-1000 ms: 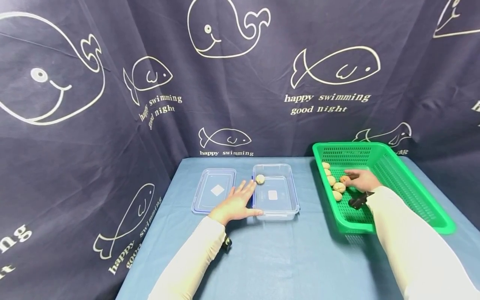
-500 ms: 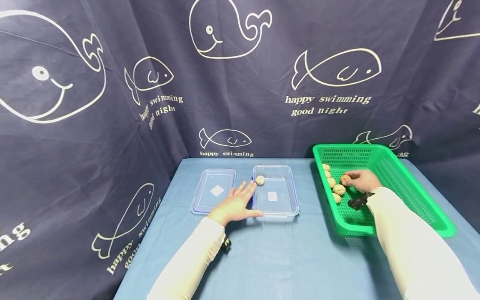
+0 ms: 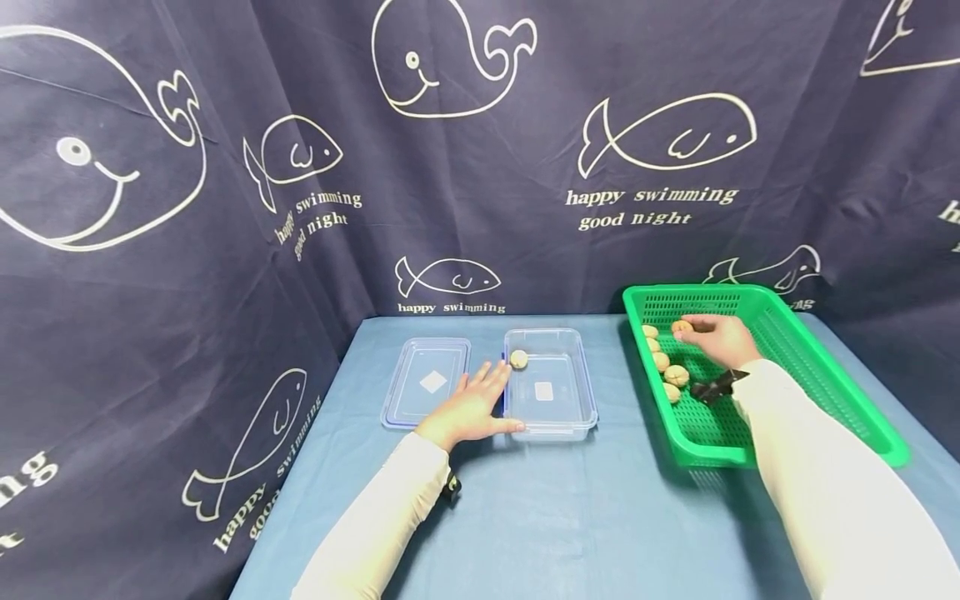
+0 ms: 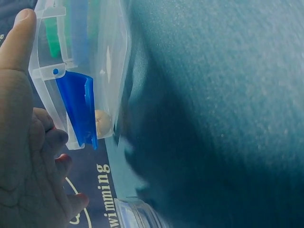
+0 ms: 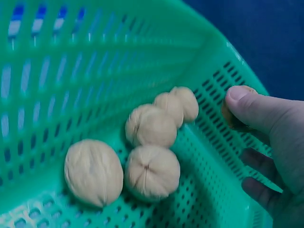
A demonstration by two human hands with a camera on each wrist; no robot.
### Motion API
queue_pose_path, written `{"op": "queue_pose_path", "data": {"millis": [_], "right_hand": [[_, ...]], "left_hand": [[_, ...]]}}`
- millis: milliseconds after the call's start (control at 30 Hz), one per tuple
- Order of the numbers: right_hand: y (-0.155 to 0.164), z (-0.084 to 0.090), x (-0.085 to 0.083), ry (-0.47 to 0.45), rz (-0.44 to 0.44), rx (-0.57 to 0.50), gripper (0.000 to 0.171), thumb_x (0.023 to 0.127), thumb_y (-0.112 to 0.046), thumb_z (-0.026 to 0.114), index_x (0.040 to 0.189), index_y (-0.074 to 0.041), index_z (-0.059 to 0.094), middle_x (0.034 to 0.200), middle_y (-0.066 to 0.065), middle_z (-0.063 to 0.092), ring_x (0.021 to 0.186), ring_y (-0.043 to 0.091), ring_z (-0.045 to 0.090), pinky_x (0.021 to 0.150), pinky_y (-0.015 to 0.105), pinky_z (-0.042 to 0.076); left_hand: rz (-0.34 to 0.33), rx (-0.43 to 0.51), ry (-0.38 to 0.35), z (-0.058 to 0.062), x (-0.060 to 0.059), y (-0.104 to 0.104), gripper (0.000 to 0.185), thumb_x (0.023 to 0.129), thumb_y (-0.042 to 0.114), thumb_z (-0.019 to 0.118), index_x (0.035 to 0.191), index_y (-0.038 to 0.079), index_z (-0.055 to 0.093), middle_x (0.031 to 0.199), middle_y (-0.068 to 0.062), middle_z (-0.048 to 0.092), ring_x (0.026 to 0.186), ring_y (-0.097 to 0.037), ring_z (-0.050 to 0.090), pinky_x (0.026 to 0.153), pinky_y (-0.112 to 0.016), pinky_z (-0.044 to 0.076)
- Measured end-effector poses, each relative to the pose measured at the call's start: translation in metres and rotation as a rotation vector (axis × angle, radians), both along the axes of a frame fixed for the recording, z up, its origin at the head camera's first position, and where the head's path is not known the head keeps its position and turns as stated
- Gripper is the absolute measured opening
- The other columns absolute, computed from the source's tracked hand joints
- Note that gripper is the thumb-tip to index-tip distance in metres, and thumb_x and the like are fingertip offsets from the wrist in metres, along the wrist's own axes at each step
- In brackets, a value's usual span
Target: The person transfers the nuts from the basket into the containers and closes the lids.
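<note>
My right hand [image 3: 722, 339] pinches a walnut [image 3: 682, 327] between thumb and fingers, held above the floor of the green basket [image 3: 832, 383]. Several more walnuts [image 5: 152, 172] lie along the basket's left side. In the middle of the table is a clear plastic box [image 3: 555, 427] with one walnut [image 3: 519, 359] in its far left corner. Against the box's left edge rests my left hand [image 3: 468, 412], its fingers spread and straight. A blue clip [image 4: 78, 107] on the box hangs beside that hand in the left wrist view.
A clear lid [image 3: 427, 379] with a blue seal lies flat left of the box. Blue cloth [image 3: 555, 517] covers the table. A dark curtain [image 3: 480, 183] with white fish drawings hangs behind and at both sides.
My right hand has lifted the walnut off the basket floor and carried it slightly up and away, toward the basket's far end. The left hand stays at the box.
</note>
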State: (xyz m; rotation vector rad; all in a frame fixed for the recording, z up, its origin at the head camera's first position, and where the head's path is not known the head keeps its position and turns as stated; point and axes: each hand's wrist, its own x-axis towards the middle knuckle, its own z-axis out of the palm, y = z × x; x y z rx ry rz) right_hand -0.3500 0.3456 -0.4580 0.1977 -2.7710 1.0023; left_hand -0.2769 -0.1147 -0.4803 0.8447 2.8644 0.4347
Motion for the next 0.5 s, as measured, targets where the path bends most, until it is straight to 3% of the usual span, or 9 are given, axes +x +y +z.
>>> {"op": "queue_pose_path", "data": {"millis": [267, 500], "right_hand": [[-0.017, 0.01, -0.005, 0.019, -0.016, -0.082, 0.056, 0.092, -0.038, 0.074, 0.13, 0.002, 0.066, 0.121, 0.025, 0.069, 0.088, -0.003, 0.058, 0.078, 0.025, 0.049], [-0.041, 0.023, -0.006, 0.022, 0.006, -0.15, 0.056, 0.092, -0.036, 0.075, 0.133, 0.001, 0.065, 0.121, 0.026, 0.069, 0.086, -0.006, 0.056, 0.075, 0.019, 0.047]], "left_hand": [[0.002, -0.025, 0.002, 0.0, 0.0, 0.001, 0.107, 0.088, 0.072, 0.059, 0.163, 0.008, 0.015, 0.17, -0.007, 0.013, 0.156, -0.032, 0.01, 0.121, -0.062, 0.012], [-0.008, -0.047, 0.004, 0.002, 0.0, 0.001, 0.108, 0.088, 0.073, 0.058, 0.163, 0.008, 0.015, 0.17, -0.009, 0.012, 0.156, -0.032, 0.007, 0.121, -0.061, 0.009]]}}
